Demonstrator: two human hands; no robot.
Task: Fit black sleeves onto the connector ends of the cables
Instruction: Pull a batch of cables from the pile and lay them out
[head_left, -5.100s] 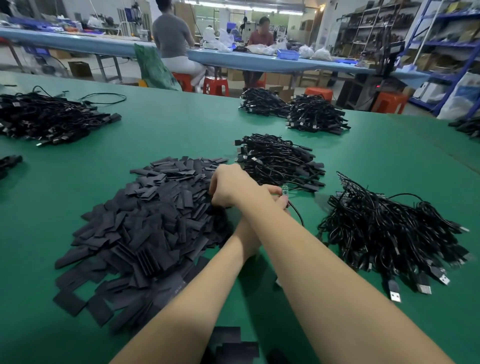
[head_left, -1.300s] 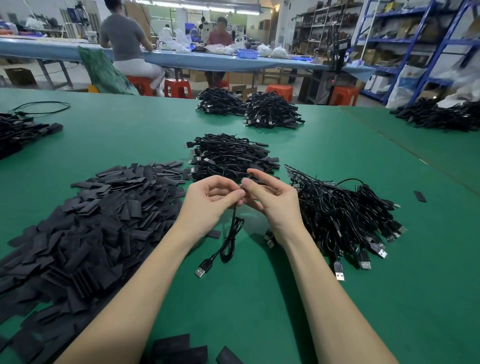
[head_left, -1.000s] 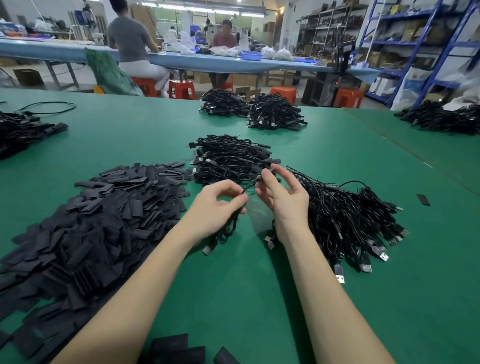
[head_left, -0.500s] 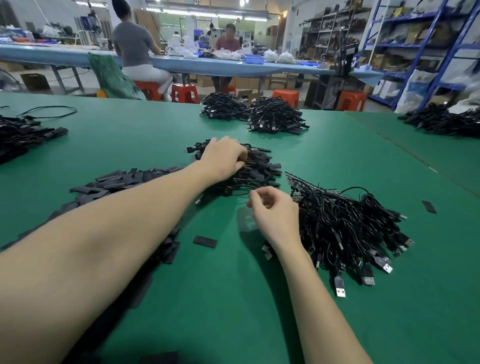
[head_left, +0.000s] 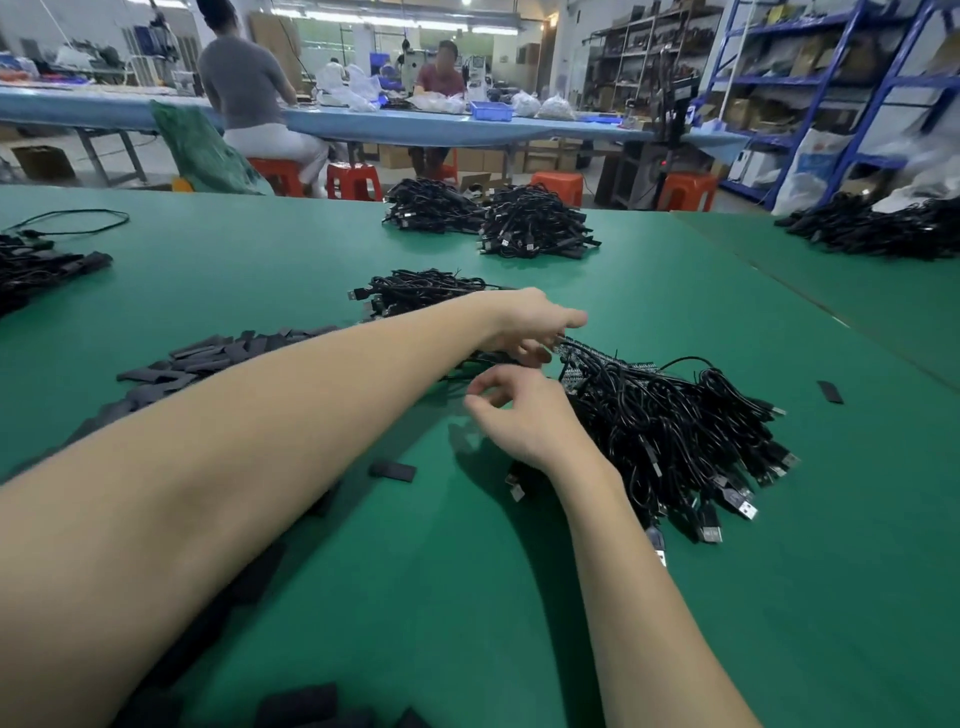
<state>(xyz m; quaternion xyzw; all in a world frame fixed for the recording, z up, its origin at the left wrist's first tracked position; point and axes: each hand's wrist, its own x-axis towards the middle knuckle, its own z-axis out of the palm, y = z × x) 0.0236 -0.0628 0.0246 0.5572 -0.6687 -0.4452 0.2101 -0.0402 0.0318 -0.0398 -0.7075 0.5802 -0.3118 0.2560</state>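
Cables lie in black bundles across the green table (head_left: 779, 597): I count six heaps in view. The nearest heap of cables (head_left: 670, 436), USB plugs fanned toward the near right, sits just right of both hands. A second heap (head_left: 421, 291) lies behind the left forearm, two more (head_left: 434, 205) (head_left: 535, 223) sit side by side near the far edge, one (head_left: 31, 265) runs off the left border, and one (head_left: 878, 228) rests on the adjoining table at far right.

The left hand (head_left: 530, 327) reaches across the body to the far tip of the nearest heap, fingers curled down onto the cable ends there; whether it actually pinches one I cannot tell. The right hand (head_left: 519, 415) hovers just below it, beside the heap, fingers loosely curled with thumb and forefinger slightly apart and nothing visible between them.

The pile of black sleeves (head_left: 208, 358) spreads at left, largely hidden under the left forearm. Two single sleeves lie apart: one (head_left: 392, 470) on bare mat below the left forearm, one (head_left: 829, 391) well to the right past the heap. A few more dark pieces sit blurred at the bottom edge.

Open green mat stretches across the near right and between the front heaps and the far pair. A seam (head_left: 810, 301) runs diagonally at right where the tables meet. Beyond the far edge, two people sit at a blue bench (head_left: 415, 127), with four orange stools showing.
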